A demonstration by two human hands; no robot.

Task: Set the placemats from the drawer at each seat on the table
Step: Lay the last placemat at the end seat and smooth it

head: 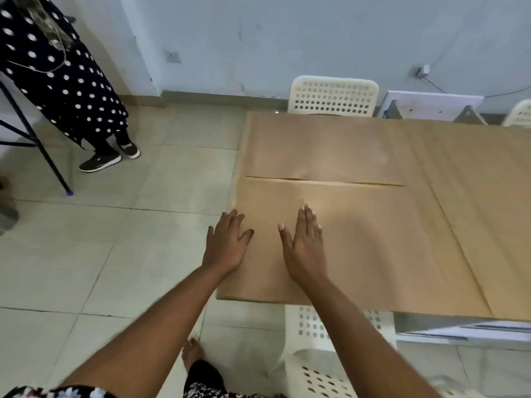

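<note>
Both hands lay flat and spread, fingers extended, gripping nothing. The left hand (227, 242) pressed palm-down at the left edge of the near flat tan rectangular placemat (359, 242), its outer fingers reaching just past that edge; the right hand (306, 248) rested fully on the same mat, a little further in. This mat sat at the table's near left corner, its near edge flush with or slightly over the table's near edge.

A second tan placemat (324, 147) lay at the far left corner, its near edge touching or slightly overlapping the first along a thin seam. More tan sheets (485, 196) covered the table to the right.

The mat looked thin, light and fairly stiff, like card or paper; it lay flat with only a slight lift at the seam. It would likely slide easily under flat palms, and could crease if pinched hard, so an edge or corner seemed the best place to lift it.

A white perforated plastic chair (333, 94) stood at the far edge, another white chair (316, 354) at the near edge.
</note>
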